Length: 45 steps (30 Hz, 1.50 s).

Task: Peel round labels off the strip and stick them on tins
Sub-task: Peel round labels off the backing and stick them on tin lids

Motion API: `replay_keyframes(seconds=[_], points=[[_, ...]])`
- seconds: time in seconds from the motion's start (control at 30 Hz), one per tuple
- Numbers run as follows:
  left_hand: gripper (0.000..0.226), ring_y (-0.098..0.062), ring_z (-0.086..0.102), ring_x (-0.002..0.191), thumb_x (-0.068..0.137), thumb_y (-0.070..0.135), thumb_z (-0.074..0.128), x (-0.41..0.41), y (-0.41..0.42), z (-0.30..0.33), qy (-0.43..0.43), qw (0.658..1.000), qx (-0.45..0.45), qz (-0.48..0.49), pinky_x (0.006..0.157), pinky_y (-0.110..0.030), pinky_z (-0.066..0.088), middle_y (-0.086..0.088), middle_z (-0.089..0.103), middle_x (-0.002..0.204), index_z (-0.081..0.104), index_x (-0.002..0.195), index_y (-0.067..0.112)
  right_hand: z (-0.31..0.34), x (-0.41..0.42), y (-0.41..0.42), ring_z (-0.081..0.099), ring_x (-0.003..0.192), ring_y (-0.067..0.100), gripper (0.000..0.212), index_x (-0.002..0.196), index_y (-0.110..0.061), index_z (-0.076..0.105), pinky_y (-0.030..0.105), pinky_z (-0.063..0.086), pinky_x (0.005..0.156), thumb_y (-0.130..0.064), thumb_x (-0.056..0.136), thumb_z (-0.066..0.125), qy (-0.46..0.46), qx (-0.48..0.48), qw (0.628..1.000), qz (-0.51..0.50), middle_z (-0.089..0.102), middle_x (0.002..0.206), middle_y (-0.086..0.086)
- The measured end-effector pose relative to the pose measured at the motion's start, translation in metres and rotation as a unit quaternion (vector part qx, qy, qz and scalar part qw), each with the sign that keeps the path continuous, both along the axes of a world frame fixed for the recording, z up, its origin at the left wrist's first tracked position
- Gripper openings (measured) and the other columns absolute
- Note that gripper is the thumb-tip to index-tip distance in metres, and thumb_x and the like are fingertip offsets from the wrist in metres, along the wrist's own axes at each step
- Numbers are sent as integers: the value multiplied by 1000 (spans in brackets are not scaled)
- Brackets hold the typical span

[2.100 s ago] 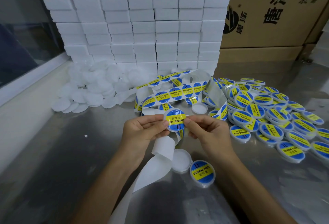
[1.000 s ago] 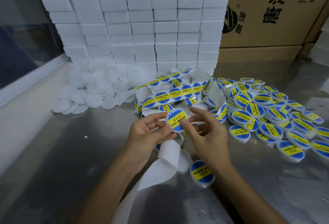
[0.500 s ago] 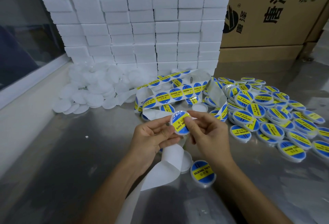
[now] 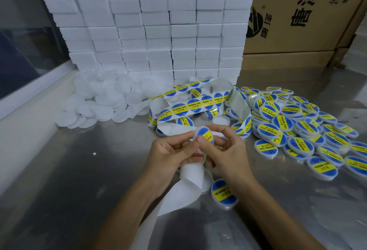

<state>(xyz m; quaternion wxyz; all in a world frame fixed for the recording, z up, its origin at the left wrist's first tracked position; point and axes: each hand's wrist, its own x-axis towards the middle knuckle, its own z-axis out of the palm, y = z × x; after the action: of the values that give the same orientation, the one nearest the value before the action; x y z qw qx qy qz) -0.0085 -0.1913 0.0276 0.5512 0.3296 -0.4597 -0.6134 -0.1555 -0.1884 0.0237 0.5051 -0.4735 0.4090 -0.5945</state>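
Observation:
A small round white tin (image 4: 204, 135) with a blue and yellow label on it is tilted up between both hands at the middle of the table. My left hand (image 4: 170, 156) pinches its left edge and also holds the bare white backing strip (image 4: 188, 182), which trails down toward me. My right hand (image 4: 224, 150) holds the tin from the right, thumb pressed on the label. The label strip (image 4: 194, 105) with several round labels curls on the table behind the hands. One labelled tin (image 4: 223, 191) lies under my right wrist, next to an unlabelled one (image 4: 206, 180).
A heap of labelled tins (image 4: 294, 122) covers the table at the right. Plain white tins (image 4: 99, 102) are piled at the back left. Stacked white boxes (image 4: 158, 27) and brown cartons (image 4: 297, 15) form a wall behind. A window ledge (image 4: 29, 94) runs along the left.
The tin has been turned in my fingers from flat-on to steeply tilted. My right thumb moved onto the label's lower edge, and both hands drew closer together.

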Motion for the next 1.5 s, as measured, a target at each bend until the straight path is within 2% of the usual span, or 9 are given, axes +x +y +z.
replay_keyframes(seconds=[0.27,0.4,0.53,0.77,0.93,1.07,1.23,1.37,1.5], points=[[28,-25,73,88,78,13,64,4,-1,-2,-95,994,-61,-5,69,-27,58,-8,73,95,73,104,12,0,-4,-2,43,29,9,25,77,2,65,17,33,33,-21,86,70,8,-2,999,-49,62,47,1],[15,-21,74,79,76,20,67,5,-5,-6,-83,994,-37,66,65,-26,58,-6,76,90,77,86,24,-2,-1,-2,51,36,11,9,96,-3,69,20,43,39,-2,93,61,27,-25,999,-13,67,58,5],[22,-27,74,76,72,32,71,5,-9,-8,-87,987,-15,134,62,-29,59,-11,76,82,73,84,13,-3,-1,-3,68,54,20,43,114,-15,66,23,50,50,17,88,56,49,-13,997,53,73,90,13],[31,-26,74,67,73,32,72,5,-10,-8,-81,985,-20,151,54,-29,58,-12,75,77,69,87,4,-2,-3,-4,72,59,19,29,110,-14,69,21,49,48,5,89,63,34,-41,997,54,76,76,11],[20,-22,68,51,73,31,76,-2,-9,-11,-137,981,-24,135,47,-26,55,-10,71,64,72,78,12,-6,-7,-6,52,36,10,7,87,-9,75,18,42,39,-10,90,68,38,-75,995,-60,66,54,8],[5,-22,72,57,79,12,76,-5,-7,-12,-137,982,-27,124,51,-25,56,-9,74,70,72,82,12,-10,-9,-9,58,44,2,6,88,-12,75,11,43,43,-9,88,70,49,-74,993,-81,74,67,3],[3,-27,72,58,81,4,73,5,-11,-9,-103,980,27,167,54,-27,58,-14,73,68,71,82,7,-20,3,-9,47,50,5,46,105,-35,67,18,43,52,6,85,69,132,-116,982,-66,59,60,2],[2,-27,73,61,83,7,72,6,-11,-7,-109,979,31,167,56,-26,57,-13,73,69,73,85,7,-18,-1,-4,59,62,11,49,120,-24,67,23,51,60,-6,77,82,268,-215,937,-68,63,114,0],[4,-22,72,62,82,7,73,8,-10,-5,-112,980,16,161,57,-24,57,-13,74,70,76,86,7,-15,-6,-4,64,93,7,45,112,-11,73,16,48,80,-24,71,88,341,-253,900,-98,65,116,1]])
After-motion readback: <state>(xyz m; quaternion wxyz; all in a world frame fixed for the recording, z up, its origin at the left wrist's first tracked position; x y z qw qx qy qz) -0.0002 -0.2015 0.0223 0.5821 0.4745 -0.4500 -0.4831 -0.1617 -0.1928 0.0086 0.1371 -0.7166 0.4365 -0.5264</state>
